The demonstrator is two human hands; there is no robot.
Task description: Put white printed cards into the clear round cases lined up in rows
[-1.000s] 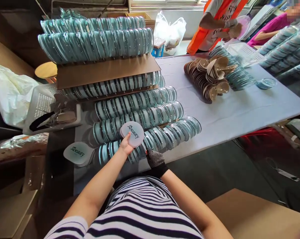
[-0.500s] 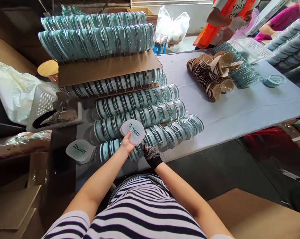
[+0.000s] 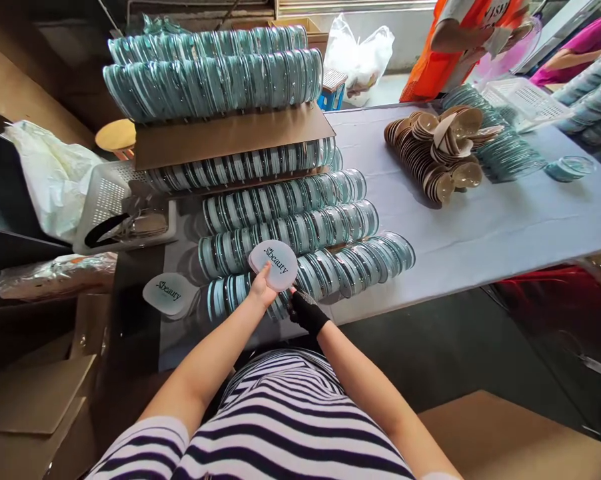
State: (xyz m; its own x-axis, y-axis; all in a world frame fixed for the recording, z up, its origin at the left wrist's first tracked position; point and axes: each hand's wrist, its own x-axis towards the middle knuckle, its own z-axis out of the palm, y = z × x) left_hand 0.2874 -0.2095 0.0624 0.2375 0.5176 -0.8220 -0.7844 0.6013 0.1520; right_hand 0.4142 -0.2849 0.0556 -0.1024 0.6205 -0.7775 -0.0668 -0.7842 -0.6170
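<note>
Bare left hand (image 3: 261, 293) holds up a round frosted lid (image 3: 274, 265), with the gloved right hand (image 3: 303, 310) just beside it

The lid sits pinched in the left hand's fingers at its lower edge, raised over the nearest row of cases (image 3: 310, 275); the right hand, in a black dotted glove, reaches in under the lid's right edge, and whether it grips anything cannot be told. The lid is pale, matte and round, printed "beauty" in dark script. A second lid (image 3: 169, 293) of the same print lies flat to the left on the table (image 3: 480, 233). Beyond stand more rows of teal-rimmed cases, some under a cardboard sheet (image 3: 230, 135), with a white basket (image 3: 111, 203) at left and a heap of tan puffs (image 3: 438, 157) farther along, where another person in an orange vest (image 3: 445, 57) works
</note>
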